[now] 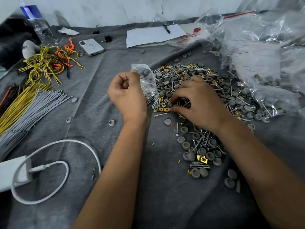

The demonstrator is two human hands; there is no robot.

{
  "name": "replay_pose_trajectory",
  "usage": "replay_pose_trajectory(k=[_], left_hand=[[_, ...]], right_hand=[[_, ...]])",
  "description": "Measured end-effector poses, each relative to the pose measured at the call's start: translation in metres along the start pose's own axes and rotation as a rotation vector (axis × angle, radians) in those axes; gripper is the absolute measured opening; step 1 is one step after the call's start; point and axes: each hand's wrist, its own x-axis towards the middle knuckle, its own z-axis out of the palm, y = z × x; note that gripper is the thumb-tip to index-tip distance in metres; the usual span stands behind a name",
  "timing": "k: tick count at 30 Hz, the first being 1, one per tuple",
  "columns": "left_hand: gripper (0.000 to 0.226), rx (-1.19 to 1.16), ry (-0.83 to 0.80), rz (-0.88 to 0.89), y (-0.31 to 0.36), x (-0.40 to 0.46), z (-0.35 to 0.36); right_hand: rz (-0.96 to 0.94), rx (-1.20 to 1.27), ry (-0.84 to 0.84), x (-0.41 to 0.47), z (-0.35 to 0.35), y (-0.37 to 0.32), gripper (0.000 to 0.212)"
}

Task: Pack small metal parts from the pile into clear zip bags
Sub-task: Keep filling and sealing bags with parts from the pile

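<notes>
You sit at a gray cloth (82,116) with a white wall (99,9) at the far side. Your left hand (127,95) pinches a small clear bag (146,80) with parts inside, just left of the pile (198,83). Your right hand (198,103) curls down into the pile, picking at screws. A phone (91,46) and paper (153,34) lie far off.

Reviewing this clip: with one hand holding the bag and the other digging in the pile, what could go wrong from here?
1. The left hand pinches the small zip bag by one side; already holding caps and screws, it may sag or spill when more parts go in.
2. The right hand picks among mixed screws, caps and gold clips in the pile; a wrong count seems likely.
</notes>
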Motion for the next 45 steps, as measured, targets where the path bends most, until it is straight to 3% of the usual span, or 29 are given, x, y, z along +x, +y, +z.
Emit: replay_pose_trajectory(k=[5, 9, 14, 22, 25, 28, 31, 33, 40, 45], left_hand=[[0.035, 0.126, 0.077, 0.407, 0.012, 0.0, -0.006], [0.025, 0.247, 0.062, 0.599, 0.014, -0.001, -0.01], [0.021, 0.311, 0.068, 0.686, 0.014, 0.001, -0.013], [0.017, 0.336, 0.227, 0.845, 0.028, 0.014, -0.021], [0.019, 0.431, 0.14, 0.915, 0.026, 0.014, -0.023], [0.019, 0.585, -0.076, 0.818, 0.021, 0.016, -0.024], [0.023, 0.717, -0.31, 0.567, 0.014, 0.02, -0.025], [0.027, 0.745, -0.376, 0.438, 0.009, 0.021, -0.024], [0.023, 0.708, -0.354, 0.26, -0.009, 0.014, -0.017], [0.027, 0.624, -0.289, 0.235, -0.012, 0.009, -0.014]], right_hand=[[0.036, -0.076, -0.05, 0.002, 0.007, -0.009, 0.037], [0.06, -0.075, -0.051, 0.002, 0.008, -0.01, 0.041], [-0.046, -0.171, -0.109, 0.005, 0.015, -0.02, 0.039], [-0.058, -0.167, -0.167, 0.008, 0.016, -0.023, 0.038], [-0.061, -0.152, -0.158, 0.007, 0.015, -0.025, 0.038], [-0.082, -0.143, -0.166, 0.007, 0.016, -0.027, 0.037], [-0.096, -0.126, -0.174, 0.007, 0.018, -0.028, 0.033], [-0.081, -0.114, -0.165, 0.007, 0.019, -0.027, 0.03], [-0.02, -0.012, -0.177, 0.005, 0.013, -0.023, 0.012], [0.014, 0.076, -0.23, 0.002, 0.008, -0.025, 0.021]])
